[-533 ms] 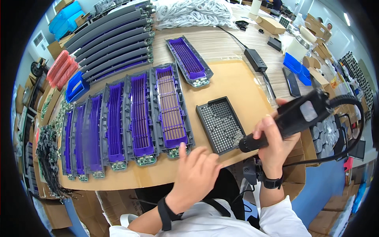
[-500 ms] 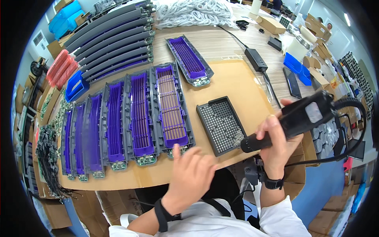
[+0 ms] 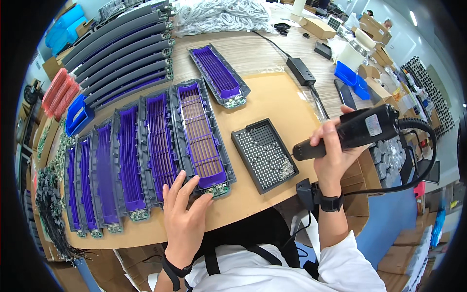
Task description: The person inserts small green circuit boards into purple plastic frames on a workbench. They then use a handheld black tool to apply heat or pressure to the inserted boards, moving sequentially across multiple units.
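In my right hand (image 3: 333,155) is a black electric screwdriver (image 3: 357,131), held level with its tip pointing left over the right edge of a black screw tray (image 3: 267,155). The tray has a grid of holes with small silvery screws, some heaped in its near right corner. My left hand (image 3: 185,209) is open, fingers spread at the near ends of the two rightmost grey housings with purple slatted grilles (image 3: 203,141) in the row. Its fingers hide part of the second housing's end. A green circuit board (image 3: 218,191) shows at the rightmost one's near end.
Another grey and purple housing (image 3: 221,75) lies apart behind the row. Stacked grey housings (image 3: 121,58) stand far left, beside a blue bin (image 3: 79,116) and black cables (image 3: 51,209). At the back are bundled white cables (image 3: 224,17). A black power adapter (image 3: 300,71) and a phone (image 3: 344,92) lie right.
My left hand has moved left and forward to the near ends of the housings, its fingers spreading. The right hand still holds the screwdriver beside the tray. The whole view has shifted slightly.
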A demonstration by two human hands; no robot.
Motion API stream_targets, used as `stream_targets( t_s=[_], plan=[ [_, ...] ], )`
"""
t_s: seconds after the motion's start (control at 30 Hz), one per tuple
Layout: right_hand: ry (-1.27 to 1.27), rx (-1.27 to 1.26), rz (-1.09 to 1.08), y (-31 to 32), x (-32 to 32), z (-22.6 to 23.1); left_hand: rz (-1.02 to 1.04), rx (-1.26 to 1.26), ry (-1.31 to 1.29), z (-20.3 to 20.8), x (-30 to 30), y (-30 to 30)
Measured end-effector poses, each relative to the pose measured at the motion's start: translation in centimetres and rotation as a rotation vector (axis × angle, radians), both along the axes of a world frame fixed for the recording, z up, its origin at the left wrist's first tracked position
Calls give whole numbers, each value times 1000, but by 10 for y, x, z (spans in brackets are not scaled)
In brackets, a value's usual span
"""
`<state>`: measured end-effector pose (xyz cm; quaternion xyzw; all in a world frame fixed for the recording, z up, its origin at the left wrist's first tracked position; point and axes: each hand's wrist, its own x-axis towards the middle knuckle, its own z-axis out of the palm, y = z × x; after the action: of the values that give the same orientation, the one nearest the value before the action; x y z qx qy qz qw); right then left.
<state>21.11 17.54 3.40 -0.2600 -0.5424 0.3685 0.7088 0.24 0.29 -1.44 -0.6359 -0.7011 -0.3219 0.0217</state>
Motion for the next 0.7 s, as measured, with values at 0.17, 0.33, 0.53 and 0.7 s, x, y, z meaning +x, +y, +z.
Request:
stream_targets(
  t_s=[0.17,0.33,0.53,0.7],
  plan=[
    [-64,14,74,-4,-14,-4,-42,18,-34,-3,2,3],
    [-68,53,91,-7,-17,-7,-67,15,-73,-4,4,5],
    [85,125,164,-31,-21,18,-47,22,-74,-6,5,7],
    [125,-39,321,-45,-32,22,-60,7,-63,-8,4,6]
  ],
)
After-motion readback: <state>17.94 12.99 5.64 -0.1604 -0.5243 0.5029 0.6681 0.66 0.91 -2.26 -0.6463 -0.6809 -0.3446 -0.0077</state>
